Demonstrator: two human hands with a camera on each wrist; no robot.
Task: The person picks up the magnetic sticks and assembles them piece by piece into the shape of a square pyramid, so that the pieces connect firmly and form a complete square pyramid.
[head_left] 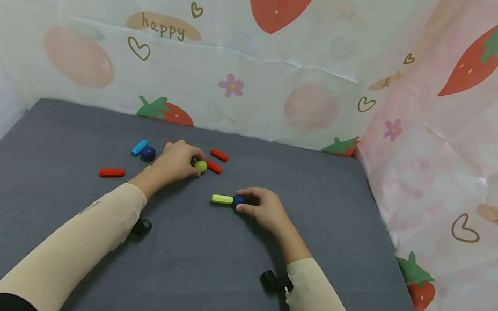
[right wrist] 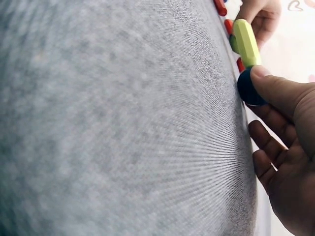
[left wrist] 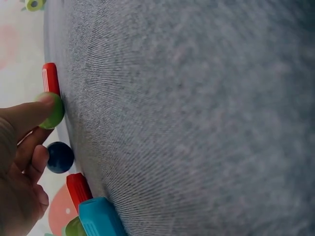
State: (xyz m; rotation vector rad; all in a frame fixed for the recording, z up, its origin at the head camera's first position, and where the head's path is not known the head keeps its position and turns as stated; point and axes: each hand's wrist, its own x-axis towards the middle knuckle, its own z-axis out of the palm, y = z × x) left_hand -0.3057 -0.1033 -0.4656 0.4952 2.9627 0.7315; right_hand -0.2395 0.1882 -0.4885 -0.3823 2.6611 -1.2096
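My left hand [head_left: 174, 161] pinches a light green ball [head_left: 200, 166] between thumb and fingers at the back of the table. In the left wrist view the same green ball [left wrist: 55, 115] is under the thumb, with a red stick [left wrist: 50, 78] just past it and a dark blue ball [left wrist: 60, 157] by the curled lower fingers. Nearer the middle, my right hand [head_left: 265, 209] holds a dark blue ball [head_left: 238, 201] between thumb and fingers. A yellow-green stick [head_left: 222, 199] juts leftward from that ball, end against it; the right wrist view shows the stick's ridged sides [right wrist: 246, 43].
Left of the left hand lie a light blue stick [head_left: 139, 147], another dark blue ball [head_left: 148, 153] and a red stick [head_left: 111, 172]. Two red sticks [head_left: 219, 155] lie to its right. Printed cloth walls [head_left: 254, 58] border the grey table [head_left: 190, 277].
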